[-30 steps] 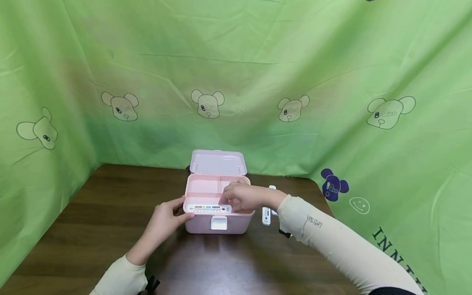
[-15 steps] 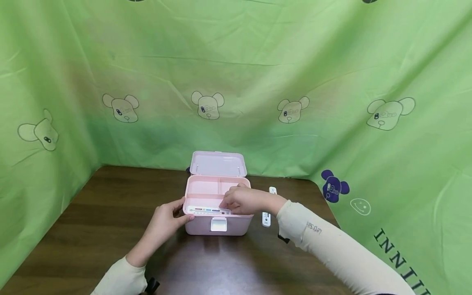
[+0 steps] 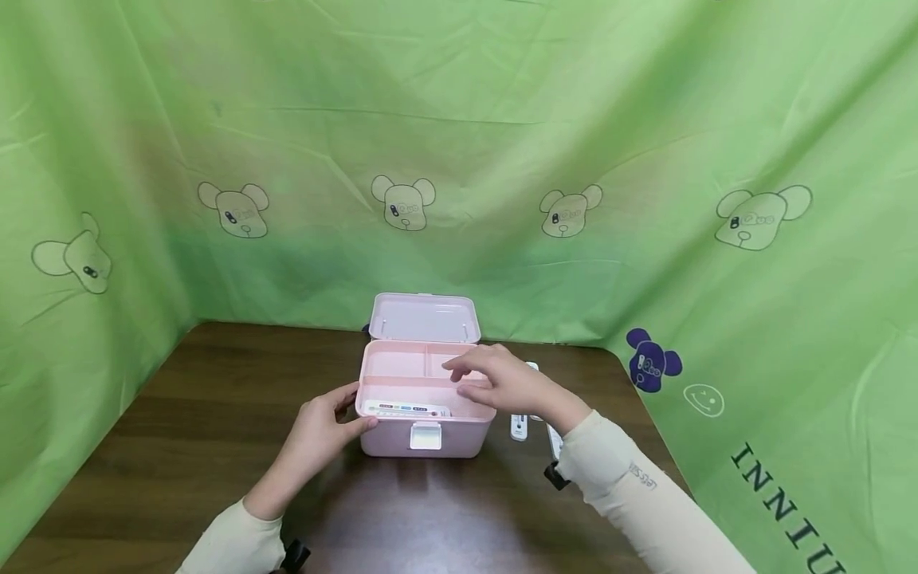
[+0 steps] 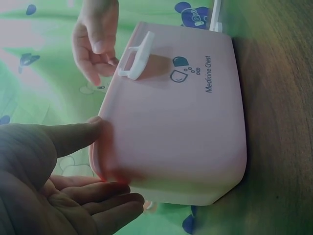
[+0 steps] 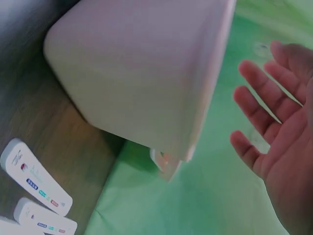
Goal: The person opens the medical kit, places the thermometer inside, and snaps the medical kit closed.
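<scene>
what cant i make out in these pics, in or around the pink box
Head view: the right hand hides part of the back right compartment.
Head view: print on the white strip inside is too small to read.
Both wrist views: outer walls of the pink box hide its interior.
Right wrist view: the picture's edge cuts off the lower left corner strip.

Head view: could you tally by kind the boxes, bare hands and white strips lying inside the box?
Pink box: 1
Hands, left hand and right hand: 2
White strip visible inside: 1
Total: 4
White strips on the table aren't counted.
</scene>
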Demonstrator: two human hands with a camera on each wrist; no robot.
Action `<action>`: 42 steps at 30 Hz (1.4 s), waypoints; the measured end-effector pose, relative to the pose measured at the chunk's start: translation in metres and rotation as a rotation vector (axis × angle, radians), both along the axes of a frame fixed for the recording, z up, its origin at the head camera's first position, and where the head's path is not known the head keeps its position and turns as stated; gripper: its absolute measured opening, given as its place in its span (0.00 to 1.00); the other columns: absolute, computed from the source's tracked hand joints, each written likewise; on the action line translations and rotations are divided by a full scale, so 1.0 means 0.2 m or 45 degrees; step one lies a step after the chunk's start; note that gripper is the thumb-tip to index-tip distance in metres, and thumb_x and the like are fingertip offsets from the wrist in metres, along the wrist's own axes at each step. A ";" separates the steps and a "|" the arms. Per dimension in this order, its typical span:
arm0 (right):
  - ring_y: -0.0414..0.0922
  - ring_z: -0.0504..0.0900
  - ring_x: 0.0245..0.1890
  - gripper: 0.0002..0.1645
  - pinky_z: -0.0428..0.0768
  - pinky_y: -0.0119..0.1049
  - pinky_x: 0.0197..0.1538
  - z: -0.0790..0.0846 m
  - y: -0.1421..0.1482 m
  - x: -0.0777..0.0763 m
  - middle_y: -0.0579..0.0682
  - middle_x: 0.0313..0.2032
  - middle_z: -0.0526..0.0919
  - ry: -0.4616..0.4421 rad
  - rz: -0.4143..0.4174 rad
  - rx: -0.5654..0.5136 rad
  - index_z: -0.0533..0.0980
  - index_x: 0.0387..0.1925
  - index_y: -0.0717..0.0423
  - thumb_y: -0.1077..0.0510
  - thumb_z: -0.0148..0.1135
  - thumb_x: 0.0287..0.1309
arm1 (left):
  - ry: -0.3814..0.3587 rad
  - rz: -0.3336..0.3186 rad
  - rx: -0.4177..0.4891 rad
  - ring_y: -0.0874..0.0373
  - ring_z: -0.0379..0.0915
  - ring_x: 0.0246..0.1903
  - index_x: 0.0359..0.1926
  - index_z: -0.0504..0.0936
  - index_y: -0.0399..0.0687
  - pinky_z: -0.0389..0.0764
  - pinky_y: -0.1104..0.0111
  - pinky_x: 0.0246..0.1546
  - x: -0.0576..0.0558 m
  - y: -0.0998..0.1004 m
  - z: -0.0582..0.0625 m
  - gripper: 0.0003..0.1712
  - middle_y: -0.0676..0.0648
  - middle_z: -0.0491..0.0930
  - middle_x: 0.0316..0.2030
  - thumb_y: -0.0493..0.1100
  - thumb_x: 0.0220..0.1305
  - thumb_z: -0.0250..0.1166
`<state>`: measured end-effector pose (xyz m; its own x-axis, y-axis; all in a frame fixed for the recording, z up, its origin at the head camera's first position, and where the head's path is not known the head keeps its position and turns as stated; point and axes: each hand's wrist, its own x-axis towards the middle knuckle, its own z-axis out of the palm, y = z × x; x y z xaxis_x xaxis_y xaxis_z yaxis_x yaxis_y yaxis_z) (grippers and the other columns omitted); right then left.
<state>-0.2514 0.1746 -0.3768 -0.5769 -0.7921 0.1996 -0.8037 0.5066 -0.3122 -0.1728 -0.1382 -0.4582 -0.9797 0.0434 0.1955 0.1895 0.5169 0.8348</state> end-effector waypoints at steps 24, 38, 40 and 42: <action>0.49 0.80 0.48 0.22 0.72 0.49 0.57 -0.06 0.30 0.22 0.48 0.39 0.88 0.316 -0.532 -0.528 0.82 0.54 0.58 0.62 0.74 0.57 | -0.010 0.005 0.008 0.46 0.84 0.54 0.66 0.77 0.36 0.85 0.57 0.53 0.01 0.00 0.00 0.34 0.39 0.84 0.57 0.43 0.62 0.75; 0.53 0.79 0.49 0.28 0.69 0.50 0.57 -0.23 0.48 0.30 0.53 0.41 0.88 0.245 -0.790 -0.545 0.81 0.56 0.61 0.62 0.78 0.52 | -0.028 -0.012 0.026 0.48 0.83 0.55 0.67 0.77 0.38 0.85 0.56 0.53 -0.01 0.02 0.00 0.35 0.41 0.84 0.58 0.43 0.61 0.76; 0.54 0.79 0.50 0.28 0.69 0.51 0.57 -0.26 0.50 0.31 0.54 0.42 0.88 0.223 -0.826 -0.543 0.80 0.56 0.61 0.62 0.78 0.52 | -0.032 -0.016 0.024 0.48 0.83 0.55 0.67 0.77 0.37 0.85 0.57 0.54 -0.01 0.01 0.00 0.35 0.40 0.84 0.58 0.43 0.61 0.76; 0.55 0.79 0.50 0.28 0.69 0.52 0.57 -0.29 0.51 0.31 0.55 0.42 0.88 0.201 -0.862 -0.537 0.80 0.56 0.61 0.62 0.77 0.53 | -0.035 -0.019 0.021 0.48 0.83 0.55 0.68 0.76 0.37 0.85 0.57 0.54 0.00 0.00 0.00 0.36 0.40 0.83 0.58 0.43 0.61 0.76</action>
